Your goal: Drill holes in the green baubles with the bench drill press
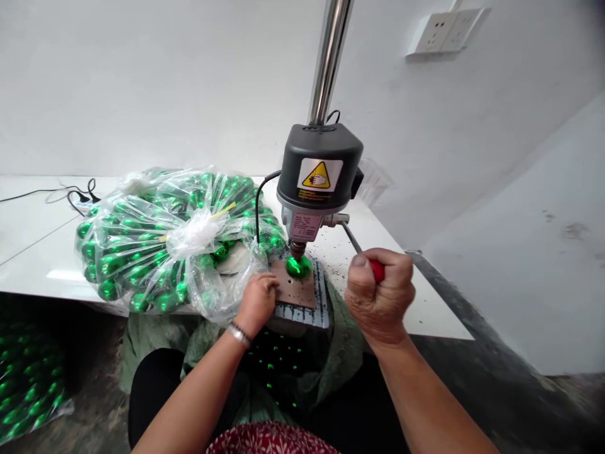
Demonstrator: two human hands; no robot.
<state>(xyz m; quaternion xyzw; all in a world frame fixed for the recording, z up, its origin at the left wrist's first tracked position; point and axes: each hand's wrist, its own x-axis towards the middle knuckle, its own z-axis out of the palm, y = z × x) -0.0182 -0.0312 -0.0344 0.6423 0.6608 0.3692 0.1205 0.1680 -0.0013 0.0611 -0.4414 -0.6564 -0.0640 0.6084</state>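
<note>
A black-topped drill press point(319, 167) stands on the white table. Under its chuck sits a shiny green ball point(299, 267) on a brown board point(297, 293), which lies on a slotted metal base. My right hand point(382, 293) is wrapped round the red knob point(377, 270) of the press lever. My left hand point(259, 301) rests at the board's left edge, left of the ball, with its fingers curled together; whatever they may hold is hidden.
A large clear plastic bag of green balls point(155, 246) lies left of the press. Another bag of green balls point(31, 378) is at the lower left. Dark shavings dot the white table point(416, 302). A green sack point(345, 359) with balls hangs below. A cable runs beside the press.
</note>
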